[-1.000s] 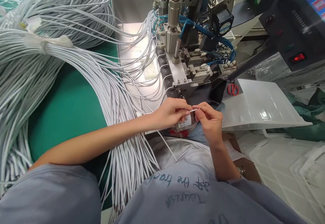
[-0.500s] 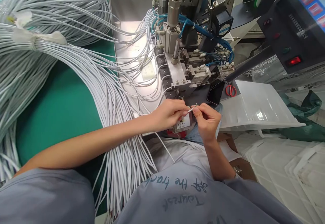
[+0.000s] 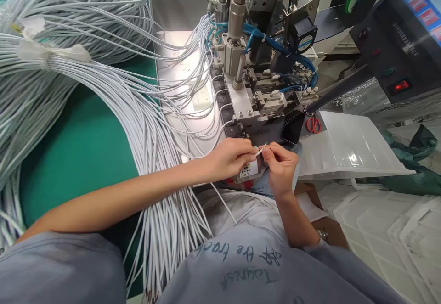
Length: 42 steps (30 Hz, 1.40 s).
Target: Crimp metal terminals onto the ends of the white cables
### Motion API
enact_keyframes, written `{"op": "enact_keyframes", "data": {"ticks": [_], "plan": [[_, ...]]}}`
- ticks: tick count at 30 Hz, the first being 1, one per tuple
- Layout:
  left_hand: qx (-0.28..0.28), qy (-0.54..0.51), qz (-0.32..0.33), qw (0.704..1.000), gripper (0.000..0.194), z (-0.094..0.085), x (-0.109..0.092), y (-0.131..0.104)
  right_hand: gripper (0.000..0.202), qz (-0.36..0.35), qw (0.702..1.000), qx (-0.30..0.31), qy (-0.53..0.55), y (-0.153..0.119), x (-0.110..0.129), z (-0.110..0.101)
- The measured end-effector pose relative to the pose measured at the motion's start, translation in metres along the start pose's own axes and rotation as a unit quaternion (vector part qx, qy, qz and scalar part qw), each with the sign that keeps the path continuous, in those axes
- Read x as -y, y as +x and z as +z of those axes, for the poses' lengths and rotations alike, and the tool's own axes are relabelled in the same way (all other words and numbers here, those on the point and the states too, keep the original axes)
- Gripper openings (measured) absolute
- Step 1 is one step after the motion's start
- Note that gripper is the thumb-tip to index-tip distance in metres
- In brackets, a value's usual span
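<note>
My left hand (image 3: 234, 158) pinches a thin white cable (image 3: 259, 151) close to its end, just in front of the machine (image 3: 241, 97). Thumb and fingers of my right hand (image 3: 280, 164) close on the tip of that same cable, where a small greenish end sticks up. The two hands nearly touch. Below them is a part with a white label (image 3: 248, 170). A large bundle of white cables (image 3: 138, 134) runs beneath my left forearm, and several single cables lead into the machine's side.
A black phone (image 3: 292, 126) and red scissors (image 3: 313, 125) lie right of the machine. Farther right are a white tray (image 3: 358, 148) and a control box (image 3: 392, 56) with a lit red switch. Green table surface (image 3: 76, 143) shows at the left.
The hands stay almost in place, with slight finger movement at the cable's end. A greenish tip now shows above the right fingers. The whole view has shifted slightly.
</note>
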<state>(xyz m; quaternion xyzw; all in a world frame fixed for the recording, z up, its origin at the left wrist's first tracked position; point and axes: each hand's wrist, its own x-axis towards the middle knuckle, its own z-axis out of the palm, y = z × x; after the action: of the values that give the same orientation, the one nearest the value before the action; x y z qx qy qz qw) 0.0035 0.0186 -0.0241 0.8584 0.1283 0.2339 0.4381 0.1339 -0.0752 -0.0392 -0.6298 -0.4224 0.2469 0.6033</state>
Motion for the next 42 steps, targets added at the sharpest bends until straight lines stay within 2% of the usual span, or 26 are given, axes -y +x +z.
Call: {"op": "enact_keyframes", "data": {"ticks": [3, 5, 8, 11, 13, 15, 18, 21, 25, 31, 34, 37, 42], "plan": [[-0.004, 0.019, -0.002, 1.000, 0.024, 0.000, -0.002, 0.000, 0.015, -0.056, 0.995, -0.032, -0.078, -0.003, 0.003, 0.003], [-0.006, 0.058, -0.002, 0.998, 0.027, -0.001, -0.003, -0.001, 0.017, -0.094, 0.985, -0.014, -0.142, 0.001, 0.006, 0.000], [0.014, 0.150, 0.003, 0.989, 0.029, -0.002, -0.001, -0.003, 0.023, -0.091, 0.977, 0.080, -0.175, 0.011, 0.009, -0.010], [0.021, 0.188, 0.003, 0.982, 0.028, -0.003, 0.002, -0.003, 0.029, -0.046, 0.976, 0.166, -0.135, 0.020, 0.006, -0.016], [0.008, 0.161, -0.012, 0.987, 0.027, -0.003, 0.003, -0.002, 0.030, -0.046, 0.982, 0.149, -0.108, 0.022, 0.003, -0.014], [0.004, 0.108, -0.029, 0.994, 0.025, -0.003, 0.003, -0.001, 0.029, -0.063, 0.990, 0.096, -0.086, 0.020, 0.000, -0.008], [0.014, 0.035, -0.037, 0.999, 0.020, -0.004, 0.001, 0.001, 0.025, -0.076, 0.995, 0.029, -0.058, 0.015, -0.002, 0.003], [0.026, 0.010, -0.029, 0.999, 0.021, -0.006, 0.000, 0.003, 0.024, -0.074, 0.996, -0.008, -0.047, 0.012, -0.006, 0.010], [0.051, 0.045, -0.040, 0.997, 0.030, -0.009, 0.001, 0.004, 0.026, -0.043, 0.998, -0.005, -0.050, 0.012, -0.014, 0.012], [0.086, 0.125, -0.068, 0.986, 0.030, -0.009, 0.009, 0.005, 0.023, -0.011, 1.000, -0.003, -0.007, 0.015, -0.026, 0.013], [0.085, 0.229, -0.096, 0.965, 0.029, -0.009, 0.013, 0.005, 0.019, 0.038, 0.999, 0.009, 0.026, 0.022, -0.034, 0.015], [0.115, 0.314, -0.123, 0.934, 0.036, -0.010, 0.014, 0.005, 0.009, 0.111, 0.992, 0.012, 0.057, 0.030, -0.044, 0.016], [0.168, 0.348, -0.131, 0.913, 0.043, -0.012, 0.014, 0.004, 0.011, 0.169, 0.983, 0.048, 0.051, 0.040, -0.053, 0.015]]}}
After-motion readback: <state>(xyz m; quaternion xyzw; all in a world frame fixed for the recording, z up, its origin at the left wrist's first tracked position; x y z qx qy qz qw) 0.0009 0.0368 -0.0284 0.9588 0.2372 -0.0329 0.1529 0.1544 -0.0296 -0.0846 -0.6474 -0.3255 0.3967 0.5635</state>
